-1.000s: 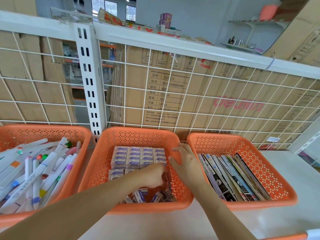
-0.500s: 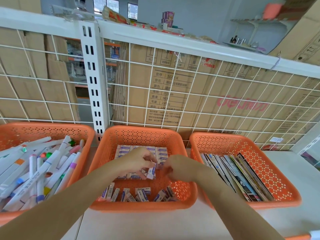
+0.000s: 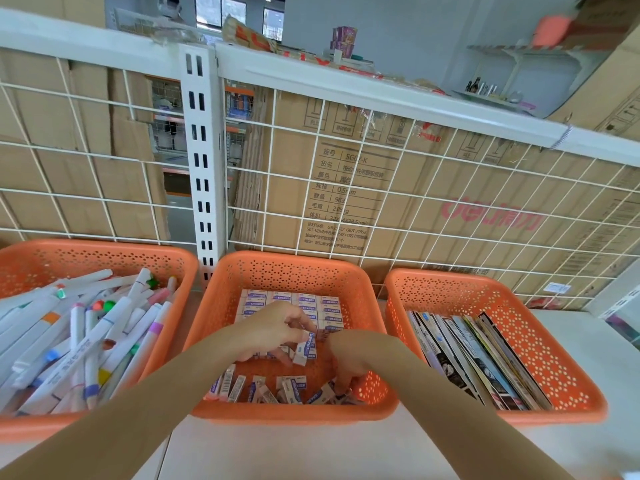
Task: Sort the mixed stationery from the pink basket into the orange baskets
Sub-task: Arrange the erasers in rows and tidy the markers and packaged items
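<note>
Three orange baskets stand in a row on the white shelf. The middle basket (image 3: 294, 268) holds boxed erasers (image 3: 304, 301), stacked neatly at the back and lying loose (image 3: 287, 388) along the front. My left hand (image 3: 277, 332) hovers over the stack and pinches one eraser box (image 3: 306, 348) upright. My right hand (image 3: 346, 362) reaches down into the loose boxes near the front right corner, fingers curled among them; what it holds is hidden. The pink basket is out of view.
The left orange basket (image 3: 104, 252) is full of marker pens (image 3: 86, 341). The right orange basket (image 3: 540, 344) holds booklets (image 3: 478, 358) standing on edge. A white wire grid (image 3: 381, 188) backs the shelf, with cardboard cartons behind it.
The view has tilted up slightly. My left hand lifted an eraser box from the front and carried it toward the stack. My right hand dropped from the basket's middle to the loose boxes at the front right.
</note>
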The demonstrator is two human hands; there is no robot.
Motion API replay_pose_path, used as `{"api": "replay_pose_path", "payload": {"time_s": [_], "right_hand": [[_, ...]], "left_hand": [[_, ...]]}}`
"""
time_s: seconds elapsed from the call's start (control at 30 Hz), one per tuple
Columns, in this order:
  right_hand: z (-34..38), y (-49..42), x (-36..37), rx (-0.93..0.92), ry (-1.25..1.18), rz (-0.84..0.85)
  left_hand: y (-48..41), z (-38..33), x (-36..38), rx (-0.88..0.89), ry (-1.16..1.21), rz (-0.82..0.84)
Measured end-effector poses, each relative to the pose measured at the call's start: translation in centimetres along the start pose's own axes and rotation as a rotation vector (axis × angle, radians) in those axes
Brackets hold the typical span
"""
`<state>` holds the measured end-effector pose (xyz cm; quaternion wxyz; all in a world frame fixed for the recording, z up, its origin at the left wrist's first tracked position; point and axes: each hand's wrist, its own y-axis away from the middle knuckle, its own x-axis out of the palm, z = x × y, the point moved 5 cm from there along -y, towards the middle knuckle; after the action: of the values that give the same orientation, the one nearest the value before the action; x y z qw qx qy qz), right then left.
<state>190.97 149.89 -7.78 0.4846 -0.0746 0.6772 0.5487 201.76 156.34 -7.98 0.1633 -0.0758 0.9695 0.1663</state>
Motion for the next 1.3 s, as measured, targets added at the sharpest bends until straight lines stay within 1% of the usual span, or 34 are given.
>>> {"api": "replay_pose_path", "payload": {"time_s": [0.07,0.13,0.23,0.3,0.33,0.4,0.43,0.53,0.63,0.8,0.93,1.03,1.07,1.2,1.3], "right_hand": [[0.2,0.0,0.0,-0.019,0.048,-0.020],[0.2,0.1,-0.4,-0.042,0.042,-0.061],[0.0,0.4,-1.8,-0.098,-0.074,-0.217],[-0.4,0.9,-2.8,-0.138,-0.262,-0.338],[-0.7,1.1,-3.1,-0.156,-0.411,-0.373],[-0.9,1.6,-3.1,-0.181,-0.693,-0.385],[-1.1,1.7,-3.0,-0.181,-0.789,-0.389],[-1.6,1.7,-2.8,-0.182,-0.972,-0.427],[-2.0,1.8,-2.8,-0.202,-1.171,-0.418],[-2.3,2.1,-2.9,-0.232,-1.308,-0.455],[-2.6,2.1,-2.9,-0.195,-1.336,-0.478],[-2.9,2.4,-3.2,-0.206,-1.442,-0.539],[-2.9,2.6,-3.4,-0.211,-1.479,-0.564],[-3.1,2.8,-3.7,-0.204,-1.592,-0.628],[-3.3,3.1,-3.6,-0.199,-1.587,-0.670]], "left_hand": [[0.1,0.0,0.0,-0.001,-0.001,0.001],[0.2,0.0,0.0,0.002,-0.007,0.002],[0.3,0.0,-0.2,0.009,0.001,0.000],[0.3,-0.1,-0.4,0.010,0.030,-0.010],[0.3,-0.1,-0.4,0.011,0.055,-0.017],[0.4,-0.3,-0.4,0.016,0.120,-0.031],[0.4,-0.5,-0.4,0.025,0.148,-0.044],[0.4,-0.9,-0.7,0.055,0.204,-0.124],[0.4,-1.2,-1.1,0.075,0.275,-0.165],[0.5,-1.7,-1.2,0.153,0.298,-0.197],[0.6,-2.4,-1.3,0.256,0.221,-0.256],[0.7,-3.4,-1.4,0.376,0.109,-0.357],[0.9,-3.8,-1.2,0.425,0.037,-0.376],[1.1,-5.1,-0.1,0.585,-0.384,-0.473],[1.1,-5.7,0.0,0.609,-0.465,-0.530]]}}
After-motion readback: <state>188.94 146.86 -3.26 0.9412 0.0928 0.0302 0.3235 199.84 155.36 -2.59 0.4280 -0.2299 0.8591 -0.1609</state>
